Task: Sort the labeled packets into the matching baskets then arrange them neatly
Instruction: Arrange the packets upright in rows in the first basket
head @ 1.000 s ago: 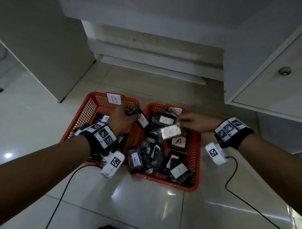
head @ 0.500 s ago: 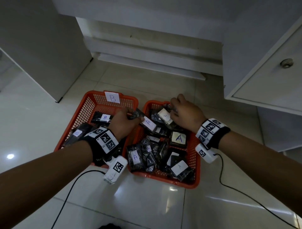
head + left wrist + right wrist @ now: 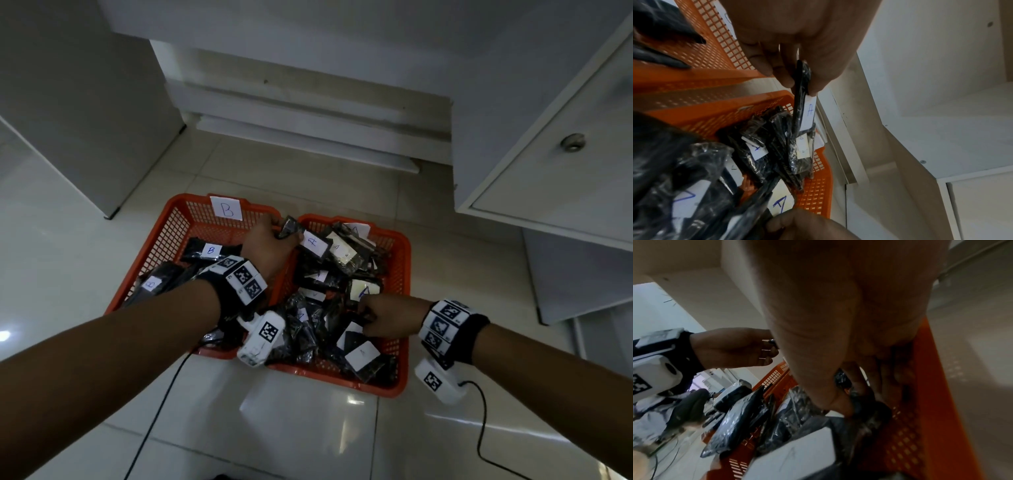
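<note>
Two orange baskets sit side by side on the floor. The left basket [image 3: 173, 233] bears a B tag [image 3: 226, 208] and holds black packets labelled B [image 3: 209, 250]. The right basket [image 3: 401, 274] is piled with several black packets labelled A. My left hand [image 3: 281, 233] hovers over the rims where the baskets meet and pinches a black packet with an A label [image 3: 808, 112] by its end, the packet reaching over the right basket. My right hand [image 3: 365, 311] is down in the near middle of the right basket, thumb and fingers curled on a black packet [image 3: 842, 379] in the pile.
A white cabinet with a round knob [image 3: 572, 142] overhangs at the right. A tall white panel [image 3: 85, 120] stands at the left and a low white step [image 3: 308, 137] at the back. Black cables [image 3: 483, 428] trail from both wrists over the glossy tiled floor.
My right hand has come back from the far end of the right basket to its near middle and closed on a packet. The left hand still holds its A packet in much the same place.
</note>
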A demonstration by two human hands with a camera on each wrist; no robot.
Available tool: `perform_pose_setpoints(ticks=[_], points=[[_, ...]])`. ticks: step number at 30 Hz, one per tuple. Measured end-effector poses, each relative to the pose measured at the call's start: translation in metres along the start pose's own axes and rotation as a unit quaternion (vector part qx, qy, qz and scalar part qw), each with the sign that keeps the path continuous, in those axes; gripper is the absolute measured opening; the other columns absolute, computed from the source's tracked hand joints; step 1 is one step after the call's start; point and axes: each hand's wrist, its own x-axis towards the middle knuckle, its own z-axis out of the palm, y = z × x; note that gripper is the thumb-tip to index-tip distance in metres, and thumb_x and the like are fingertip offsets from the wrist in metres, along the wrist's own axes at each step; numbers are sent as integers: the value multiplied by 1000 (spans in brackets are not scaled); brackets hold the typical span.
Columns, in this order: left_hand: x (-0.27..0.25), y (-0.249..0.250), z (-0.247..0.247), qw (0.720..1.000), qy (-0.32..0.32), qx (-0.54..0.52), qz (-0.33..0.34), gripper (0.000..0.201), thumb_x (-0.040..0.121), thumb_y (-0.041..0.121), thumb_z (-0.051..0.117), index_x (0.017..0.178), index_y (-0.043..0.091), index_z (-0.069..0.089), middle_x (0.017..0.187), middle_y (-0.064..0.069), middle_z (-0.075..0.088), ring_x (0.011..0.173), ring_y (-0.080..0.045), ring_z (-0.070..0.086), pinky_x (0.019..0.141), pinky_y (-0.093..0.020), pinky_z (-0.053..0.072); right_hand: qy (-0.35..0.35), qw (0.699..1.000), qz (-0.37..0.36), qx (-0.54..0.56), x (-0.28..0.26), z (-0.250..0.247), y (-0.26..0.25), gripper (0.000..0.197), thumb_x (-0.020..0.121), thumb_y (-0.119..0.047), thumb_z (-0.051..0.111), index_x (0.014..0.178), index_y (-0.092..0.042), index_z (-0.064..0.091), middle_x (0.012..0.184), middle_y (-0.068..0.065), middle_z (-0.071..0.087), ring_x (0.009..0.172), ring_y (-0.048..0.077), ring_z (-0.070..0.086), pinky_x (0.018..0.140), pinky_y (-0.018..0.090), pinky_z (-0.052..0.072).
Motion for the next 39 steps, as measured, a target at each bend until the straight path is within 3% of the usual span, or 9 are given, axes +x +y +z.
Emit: perform_pose_setpoints(ticks=[5, 10, 16, 21, 24, 28, 32, 36, 39], points=[[3, 14, 15, 999, 40, -1, 15, 38, 89, 36, 76, 116, 14, 60, 101, 3, 67, 93, -15, 63, 78, -25, 44, 0, 996, 3, 84, 1, -9, -1, 29, 90, -47, 69, 97, -20, 75, 88, -4, 73, 76, 11, 64, 67, 31, 52], [10, 19, 19, 995, 92, -26, -4, 38, 92, 34, 72, 120, 15, 55, 101, 5, 65, 90, -12, 61, 69, -18, 40, 71, 982, -14, 172, -9, -22, 6, 45, 78, -69, 55, 94, -29, 69, 96, -4, 72, 89, 19, 69, 78, 42, 58], [20, 8, 18, 996, 86, 7, 7, 41, 91, 33, 74, 121, 12, 55, 105, 1, 67, 90, -14, 61, 76, -22, 41, 226, 936, -17, 270, -20, -36, 21, 38, 88, -61, 53, 88, -25, 65, 88, -3, 70, 81, 16, 65, 70, 33, 46], [29, -8, 24, 997, 4, 82, -4, 41, 95, 36, 69, 123, 9, 54, 97, -2, 61, 87, -20, 60, 73, -27, 40, 363, 868, 11, 339, -16, -45, 38, 15, 102, -32, 57, 91, -30, 65, 92, -9, 71, 87, 12, 66, 76, 30, 47], [32, -17, 29, 993, -27, 114, 2, 45, 95, 39, 67, 123, 6, 54, 102, -9, 67, 88, -24, 65, 72, -28, 44, 369, 865, 6, 340, -14, -45, 42, 11, 101, -28, 58, 93, -27, 66, 91, -8, 72, 85, 13, 67, 74, 28, 47], [38, -27, 33, 990, -35, 139, 10, 53, 88, 52, 71, 118, 11, 56, 114, -13, 67, 95, -25, 65, 77, -32, 50, 359, 859, -13, 365, -11, -39, 37, 13, 101, -27, 59, 95, -35, 66, 93, -17, 71, 79, -8, 64, 65, 10, 43], [42, -27, 34, 986, -44, 159, 15, 66, 85, 58, 73, 125, 12, 49, 124, -13, 60, 99, -25, 62, 81, -35, 51, 343, 851, -5, 398, -4, -37, 40, 9, 100, -30, 62, 99, -30, 71, 100, -9, 76, 90, 6, 70, 73, 23, 47], [36, -18, 36, 989, 3, 151, 10, 66, 90, 56, 68, 132, 10, 46, 132, -16, 52, 101, -28, 60, 84, -34, 47, 355, 823, 3, 444, -2, -38, 42, 14, 99, -22, 62, 90, -27, 72, 84, -10, 74, 76, 7, 67, 68, 26, 48], [21, -7, 33, 978, 66, 156, 119, 50, 93, 52, 65, 124, 15, 51, 122, -10, 55, 103, -27, 59, 89, -40, 52, 365, 801, 3, 474, -7, -38, 45, 16, 99, -19, 61, 87, -20, 70, 76, -2, 68, 71, 15, 63, 64, 31, 48]])
